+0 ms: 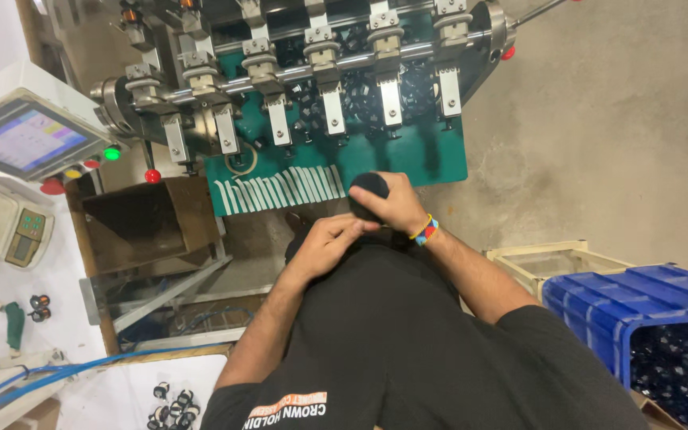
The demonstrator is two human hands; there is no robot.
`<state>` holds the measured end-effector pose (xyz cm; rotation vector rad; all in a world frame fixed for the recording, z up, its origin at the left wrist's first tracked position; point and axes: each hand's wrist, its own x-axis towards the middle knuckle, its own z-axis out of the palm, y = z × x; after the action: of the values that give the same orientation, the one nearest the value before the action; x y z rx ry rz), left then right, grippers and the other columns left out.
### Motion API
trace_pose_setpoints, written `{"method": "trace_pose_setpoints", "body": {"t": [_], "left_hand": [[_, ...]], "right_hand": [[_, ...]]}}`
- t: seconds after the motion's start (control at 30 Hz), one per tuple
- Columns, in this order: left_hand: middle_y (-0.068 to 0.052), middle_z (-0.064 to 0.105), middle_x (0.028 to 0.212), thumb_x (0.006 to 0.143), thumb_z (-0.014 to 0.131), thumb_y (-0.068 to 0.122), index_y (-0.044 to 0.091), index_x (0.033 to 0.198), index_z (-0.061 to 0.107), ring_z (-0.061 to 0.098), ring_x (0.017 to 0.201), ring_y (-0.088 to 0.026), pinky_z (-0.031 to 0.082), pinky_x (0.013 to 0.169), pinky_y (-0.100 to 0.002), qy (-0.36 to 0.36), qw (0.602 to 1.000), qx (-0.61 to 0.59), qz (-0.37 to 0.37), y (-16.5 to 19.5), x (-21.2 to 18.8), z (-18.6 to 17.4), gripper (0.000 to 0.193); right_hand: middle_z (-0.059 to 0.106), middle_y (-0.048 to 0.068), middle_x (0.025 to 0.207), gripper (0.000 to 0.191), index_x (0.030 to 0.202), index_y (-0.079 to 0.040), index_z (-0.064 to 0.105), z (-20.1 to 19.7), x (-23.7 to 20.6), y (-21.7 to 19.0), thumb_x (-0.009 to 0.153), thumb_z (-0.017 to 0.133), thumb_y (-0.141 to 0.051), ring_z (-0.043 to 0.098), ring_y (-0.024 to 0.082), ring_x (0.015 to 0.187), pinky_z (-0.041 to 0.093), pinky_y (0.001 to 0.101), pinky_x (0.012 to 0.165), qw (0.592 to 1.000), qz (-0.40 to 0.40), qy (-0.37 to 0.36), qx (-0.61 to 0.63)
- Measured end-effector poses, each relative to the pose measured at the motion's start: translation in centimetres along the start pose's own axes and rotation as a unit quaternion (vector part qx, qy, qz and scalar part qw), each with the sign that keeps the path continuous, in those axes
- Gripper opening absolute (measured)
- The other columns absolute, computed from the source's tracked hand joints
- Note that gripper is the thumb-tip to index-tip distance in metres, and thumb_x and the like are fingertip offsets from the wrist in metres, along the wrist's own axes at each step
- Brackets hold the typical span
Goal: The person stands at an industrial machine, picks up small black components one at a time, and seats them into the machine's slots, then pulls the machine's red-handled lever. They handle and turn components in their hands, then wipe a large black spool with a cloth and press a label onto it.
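My right hand (392, 205), with a coloured band at the wrist, is closed around a black rounded object (369, 185) at the near edge of the machine's green plate (431, 155). Just below and left of it, my left hand (326, 243) has its fingers curled against a dark thing in front of my black shirt; I cannot tell what that thing is. Several metal arms (332, 95) stand in a row over the green plate. Small black parts (360, 87) are heaped among them. White strips (280, 191) line the plate's near edge.
At the left stands a control panel with a touchscreen (21, 139) and green, yellow and red buttons, with a weighing scale (9, 223) below it. A brown open box (145, 219) sits under the machine. A blue crate (639, 314) of black parts and a pale wooden frame (551, 259) are at the right. Blue hoses (57, 374) lie at the lower left.
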<state>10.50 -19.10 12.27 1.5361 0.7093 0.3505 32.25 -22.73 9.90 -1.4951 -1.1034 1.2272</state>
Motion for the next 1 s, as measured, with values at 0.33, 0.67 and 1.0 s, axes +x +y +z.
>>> {"method": "trace_pose_setpoints", "body": {"t": [0.33, 0.67, 1.0], "left_hand": [[-0.017, 0.071, 0.126, 0.092, 0.073, 0.033, 0.005, 0.129, 0.067, 0.069, 0.115, -0.028, 0.055, 0.092, -0.037, 0.162, 0.953, 0.194, -0.168, -8.4, -4.5, -7.1, 0.047], [-0.015, 0.078, 0.103, 0.088, 0.075, 0.046, 0.007, 0.112, 0.077, 0.075, 0.099, -0.027, 0.055, 0.09, -0.039, 0.244, 0.851, 0.17, -0.432, -17.7, -12.7, -8.8, 0.046], [-0.018, 0.076, 0.097, 0.09, 0.074, 0.049, 0.006, 0.105, 0.079, 0.073, 0.094, -0.031, 0.055, 0.086, -0.042, 0.25, 0.842, 0.237, -0.415, -17.5, -10.8, -11.2, 0.045]], "right_hand": [[0.055, 0.022, 0.128, 0.047, 0.144, -0.012, 0.053, -8.2, 3.8, 16.5, 0.102, 0.066, -0.026, 0.056, 0.043, 0.116, 0.051, 0.0528, 0.091, 0.838, 0.087, 0.321, -0.434], [0.057, 0.022, 0.131, 0.046, 0.15, -0.008, 0.048, 0.4, 9.6, 14.7, 0.11, 0.061, -0.025, 0.059, 0.044, 0.114, 0.053, 0.0508, 0.094, 0.895, 0.127, 0.296, -0.309], [0.05, 0.018, 0.139, 0.055, 0.15, -0.016, 0.05, 2.1, 10.0, 14.8, 0.102, 0.067, -0.035, 0.055, 0.039, 0.119, 0.057, 0.0469, 0.082, 0.836, 0.005, 0.161, -0.525]]}}
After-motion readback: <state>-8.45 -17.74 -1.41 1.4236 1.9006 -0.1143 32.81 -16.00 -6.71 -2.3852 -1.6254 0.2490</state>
